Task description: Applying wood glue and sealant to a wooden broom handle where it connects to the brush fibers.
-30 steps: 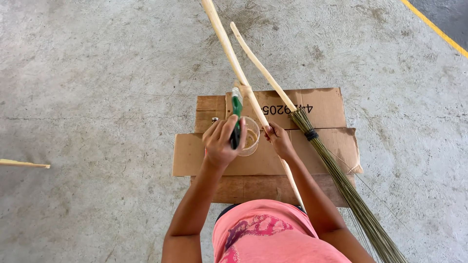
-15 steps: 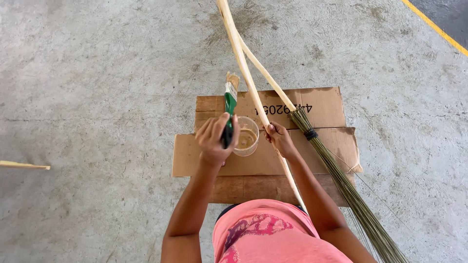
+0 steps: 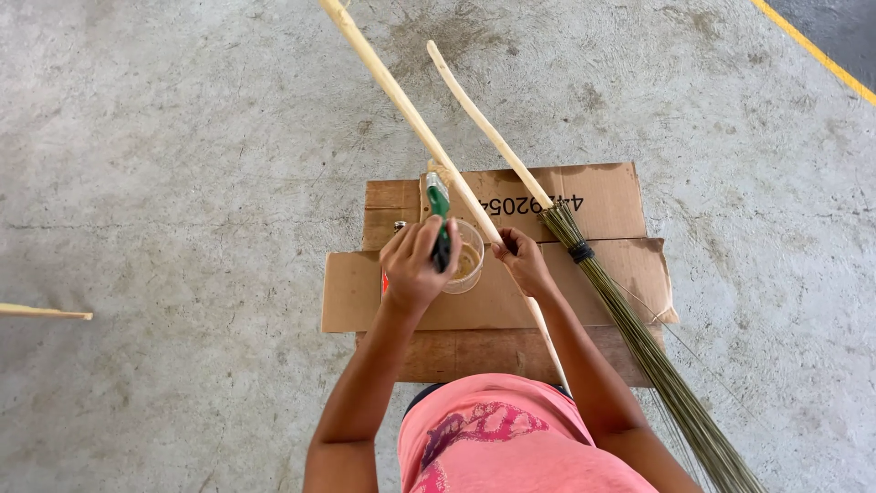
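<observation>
My left hand [image 3: 415, 263] grips a green-handled paintbrush [image 3: 439, 212], its bristles raised against a long pale wooden stick [image 3: 401, 100]. My right hand [image 3: 522, 258] holds that stick about midway; the stick slants from my lap up to the top left. A small clear cup [image 3: 467, 258] with a brownish liquid stands between my hands on a flattened cardboard sheet [image 3: 602, 196]. A broom [image 3: 584, 260] with a wooden handle and greenish bristles lies diagonally across the cardboard, to the right of my right hand.
The cardboard rests on a wooden board [image 3: 474, 351] on a grey concrete floor [image 3: 182, 164]. Another pale stick end [image 3: 46, 312] pokes in at the left edge. A yellow painted line [image 3: 812, 50] crosses the top right corner.
The brush in my left hand has come up from the cup to the stick, then slid slightly along it. The stick's upper end has swung a little; my right hand stays put.
</observation>
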